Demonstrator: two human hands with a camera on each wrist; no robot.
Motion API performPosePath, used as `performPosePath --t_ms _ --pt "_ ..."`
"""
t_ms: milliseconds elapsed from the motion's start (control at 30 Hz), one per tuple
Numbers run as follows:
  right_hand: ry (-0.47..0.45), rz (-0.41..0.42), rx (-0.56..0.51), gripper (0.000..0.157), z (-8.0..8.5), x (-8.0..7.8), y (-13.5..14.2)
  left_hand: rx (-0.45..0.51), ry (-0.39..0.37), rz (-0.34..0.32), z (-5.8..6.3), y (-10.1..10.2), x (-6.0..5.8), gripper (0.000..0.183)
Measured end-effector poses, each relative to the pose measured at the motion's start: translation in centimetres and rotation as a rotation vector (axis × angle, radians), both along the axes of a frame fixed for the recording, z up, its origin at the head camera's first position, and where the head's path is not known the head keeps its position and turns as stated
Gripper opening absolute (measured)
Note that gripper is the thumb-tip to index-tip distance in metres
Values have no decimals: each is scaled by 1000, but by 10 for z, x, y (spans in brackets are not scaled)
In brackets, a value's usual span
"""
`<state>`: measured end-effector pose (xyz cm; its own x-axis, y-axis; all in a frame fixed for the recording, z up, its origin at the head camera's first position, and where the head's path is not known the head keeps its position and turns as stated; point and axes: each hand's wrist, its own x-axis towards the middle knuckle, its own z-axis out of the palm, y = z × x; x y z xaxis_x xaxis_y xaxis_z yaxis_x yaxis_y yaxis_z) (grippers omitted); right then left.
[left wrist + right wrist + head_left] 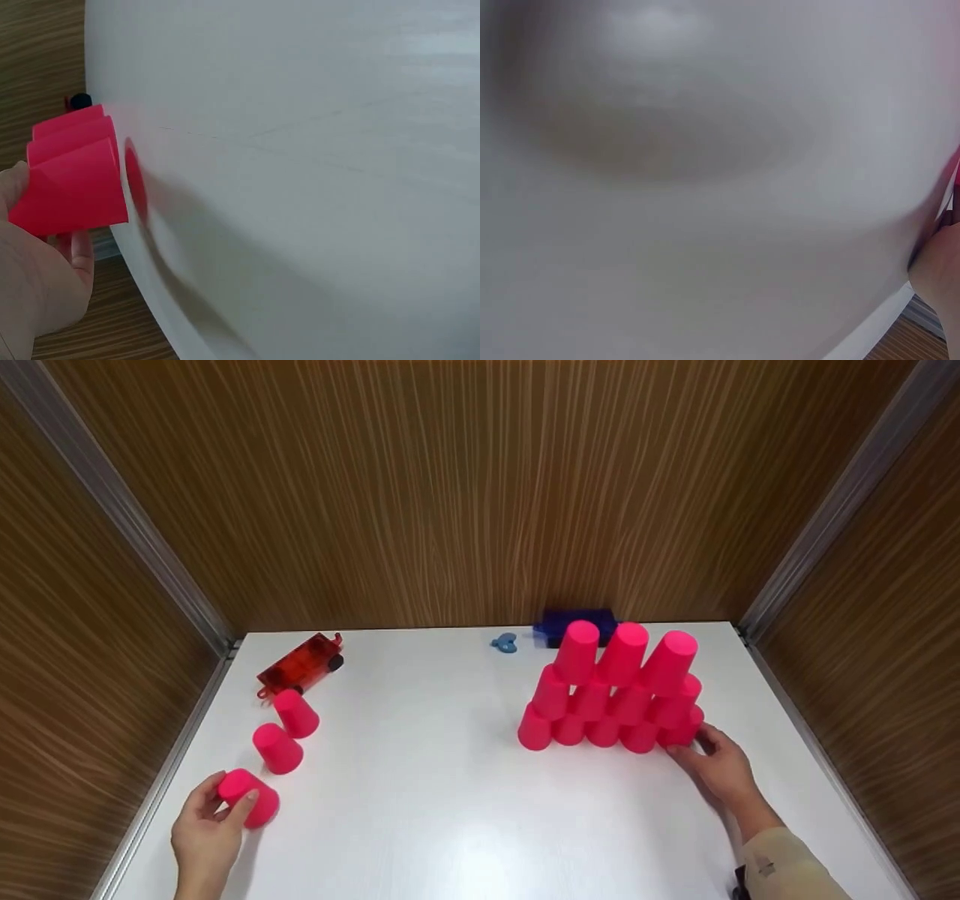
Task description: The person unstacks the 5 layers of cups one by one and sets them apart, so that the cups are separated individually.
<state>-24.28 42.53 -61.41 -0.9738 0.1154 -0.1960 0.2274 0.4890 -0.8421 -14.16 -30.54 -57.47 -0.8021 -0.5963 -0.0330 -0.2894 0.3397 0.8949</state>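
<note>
At the left, my left hand [206,829] grips an upside-down pink cup [253,802], thumb on one side and fingers on the other. In the left wrist view that cup [75,191] hangs slightly above the table, its reflection apart from its rim. Two more pink cups, a nearer one [277,750] and a farther one [297,714], stand upside down beyond it. At the right, several pink cups form a three-level stack [628,705] with three on top. My right hand [724,765] holds the bottom right cup [681,733] between thumb and fingers; the right wrist view barely shows it.
A red translucent toy wagon [304,661] lies behind the left cups. A dark blue block-like toy [559,628] sits behind the stack, near a small blue heart-shaped piece [506,643]. Wood-grain panels [480,495] enclose the white table [420,810] at the back and sides.
</note>
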Motion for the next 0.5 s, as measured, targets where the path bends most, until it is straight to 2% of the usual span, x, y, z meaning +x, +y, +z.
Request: performPosePath --t_ms 200,500 --pt "-4 -9 -32 98 0 1 0 36 -61 8 -2 -4 0 74" --pt "-17 -18 -28 99 0 0 -1 89 -40 -8 -4 -6 -5 76"
